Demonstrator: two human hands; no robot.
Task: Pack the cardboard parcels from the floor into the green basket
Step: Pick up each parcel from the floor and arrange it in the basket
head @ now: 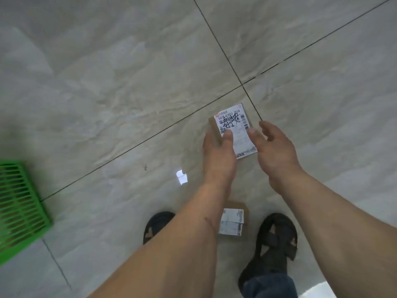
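Note:
A small cardboard parcel (235, 127) with a white shipping label scribbled over in black is held above the tiled floor. My left hand (218, 153) grips its left edge, thumb on the label. My right hand (274, 147) hovers just right of it with fingers relaxed, the thumb near the label's right edge. A second cardboard parcel (233, 220) with white labels lies on the floor between my feet. The green basket (20, 205) with slatted walls shows partly at the left edge.
My two feet in dark sandals (277, 239) stand on the grey marbled floor tiles (129, 82). A bright reflection spot (181, 177) sits on the tile left of my left forearm.

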